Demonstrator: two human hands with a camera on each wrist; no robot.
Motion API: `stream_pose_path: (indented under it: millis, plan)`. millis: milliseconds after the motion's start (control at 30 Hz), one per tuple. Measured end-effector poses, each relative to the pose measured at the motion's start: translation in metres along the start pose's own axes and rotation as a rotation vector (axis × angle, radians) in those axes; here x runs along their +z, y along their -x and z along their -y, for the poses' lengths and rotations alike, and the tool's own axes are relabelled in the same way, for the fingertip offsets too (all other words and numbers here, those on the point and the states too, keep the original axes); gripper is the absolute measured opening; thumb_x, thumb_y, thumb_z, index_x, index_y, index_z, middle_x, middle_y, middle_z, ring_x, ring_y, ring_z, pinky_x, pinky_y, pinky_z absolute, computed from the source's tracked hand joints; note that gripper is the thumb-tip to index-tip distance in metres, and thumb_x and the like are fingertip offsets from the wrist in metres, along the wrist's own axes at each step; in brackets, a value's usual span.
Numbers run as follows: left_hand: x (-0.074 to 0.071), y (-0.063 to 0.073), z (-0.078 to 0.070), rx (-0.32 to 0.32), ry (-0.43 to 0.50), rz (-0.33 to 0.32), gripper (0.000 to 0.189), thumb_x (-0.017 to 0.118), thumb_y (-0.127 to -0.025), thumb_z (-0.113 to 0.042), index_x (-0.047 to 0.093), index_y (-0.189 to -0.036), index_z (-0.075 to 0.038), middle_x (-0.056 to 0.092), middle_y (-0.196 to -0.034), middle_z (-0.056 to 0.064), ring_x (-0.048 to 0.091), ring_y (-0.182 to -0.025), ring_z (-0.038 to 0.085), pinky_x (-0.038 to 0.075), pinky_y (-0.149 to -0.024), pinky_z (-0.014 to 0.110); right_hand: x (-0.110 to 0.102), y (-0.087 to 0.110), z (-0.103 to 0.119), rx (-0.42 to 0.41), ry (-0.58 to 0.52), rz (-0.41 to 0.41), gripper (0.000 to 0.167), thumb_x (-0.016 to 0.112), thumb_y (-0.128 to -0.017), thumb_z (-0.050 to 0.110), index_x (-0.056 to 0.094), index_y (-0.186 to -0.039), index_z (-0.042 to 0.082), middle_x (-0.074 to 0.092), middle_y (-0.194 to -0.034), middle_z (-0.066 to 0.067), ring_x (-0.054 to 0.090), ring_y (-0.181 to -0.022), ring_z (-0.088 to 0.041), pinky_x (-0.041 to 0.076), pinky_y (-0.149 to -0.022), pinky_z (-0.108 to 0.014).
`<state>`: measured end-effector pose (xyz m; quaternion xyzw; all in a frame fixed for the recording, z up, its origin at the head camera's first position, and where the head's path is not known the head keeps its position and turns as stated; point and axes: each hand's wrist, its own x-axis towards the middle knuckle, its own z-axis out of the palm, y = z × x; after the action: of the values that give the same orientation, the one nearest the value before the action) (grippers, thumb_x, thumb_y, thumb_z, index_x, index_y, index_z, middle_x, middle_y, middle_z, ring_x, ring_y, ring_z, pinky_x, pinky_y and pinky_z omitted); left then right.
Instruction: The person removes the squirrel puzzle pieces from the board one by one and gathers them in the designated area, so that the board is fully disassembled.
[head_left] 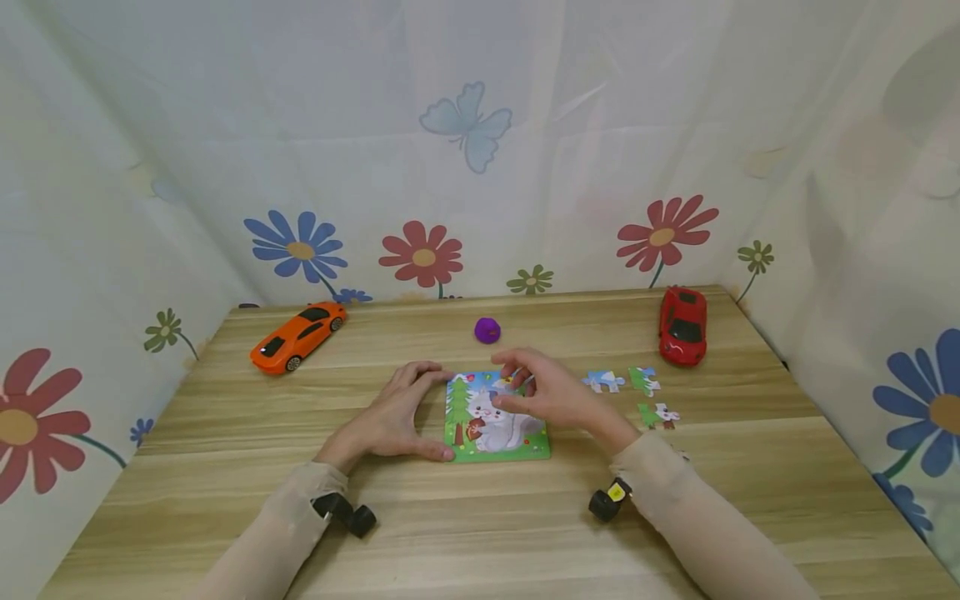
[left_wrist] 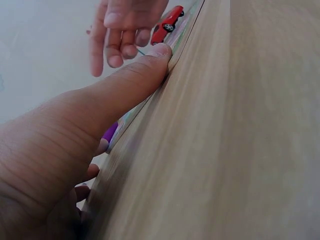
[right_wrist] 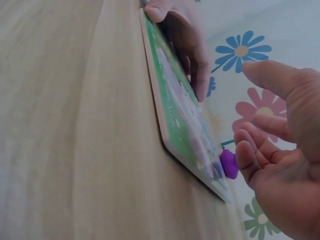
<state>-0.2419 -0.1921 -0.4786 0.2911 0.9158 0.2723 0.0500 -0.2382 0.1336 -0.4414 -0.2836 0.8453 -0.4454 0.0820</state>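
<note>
A square jigsaw puzzle board point(head_left: 487, 433) lies flat on the table, with a white cartoon animal, a green tree and a green border. My left hand point(head_left: 393, 412) holds it at the left side, thumb on the near corner and fingers at the far corner. In the left wrist view the thumb point(left_wrist: 135, 75) presses at the board's edge. Over the board's right part hovers my right hand point(head_left: 551, 392), its fingers loosely bent and nothing between them. The right wrist view shows this hand point(right_wrist: 285, 145) apart from the board surface.
Loose jigsaw pieces point(head_left: 603, 382) lie right of the board, one partly hidden by the right sleeve. Beyond the board sits a small purple round object point(head_left: 487, 331). An orange toy car point(head_left: 300, 337) stands at the back left, a red toy car point(head_left: 683, 326) at the back right.
</note>
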Motion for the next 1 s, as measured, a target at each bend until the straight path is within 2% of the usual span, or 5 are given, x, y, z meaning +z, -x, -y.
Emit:
stream_pose_path:
  millis: [133, 433, 1000]
  plan:
    - [0.0, 0.0, 0.001, 0.0, -0.006, -0.002, 0.128, 0.094, -0.066, -0.082, 0.045, -0.169, -0.025, 0.032, -0.174, 0.008, 0.027, -0.162, 0.035, 0.029, -0.13, 0.069, 0.005, 0.0, -0.004, -0.002, 0.001, 0.036, 0.07, 0.087, -0.101, 0.027, 0.056, -0.158, 0.003, 0.068, -0.13, -0.013, 0.065, -0.111, -0.026, 0.058, -0.092, -0.033]
    - [0.001, 0.001, 0.001, -0.006, -0.004, -0.001, 0.128, 0.094, -0.066, -0.082, 0.045, -0.17, -0.026, 0.031, -0.174, 0.008, 0.027, -0.162, 0.035, 0.029, -0.13, 0.069, 0.012, 0.0, -0.009, 0.064, 0.034, 0.075, 0.072, 0.092, -0.095, 0.026, 0.058, -0.155, 0.006, 0.064, -0.121, -0.006, 0.06, -0.105, -0.02, 0.056, -0.091, -0.033]
    - [0.001, -0.001, 0.001, 0.003, 0.001, -0.003, 0.126, 0.095, -0.066, -0.08, 0.045, -0.169, -0.026, 0.032, -0.174, 0.01, 0.028, -0.161, 0.037, 0.03, -0.13, 0.07, 0.015, 0.001, -0.011, 0.029, 0.203, 0.102, 0.075, 0.098, -0.088, 0.039, 0.066, -0.148, 0.006, 0.058, -0.117, -0.004, 0.055, -0.104, -0.016, 0.052, -0.092, -0.031]
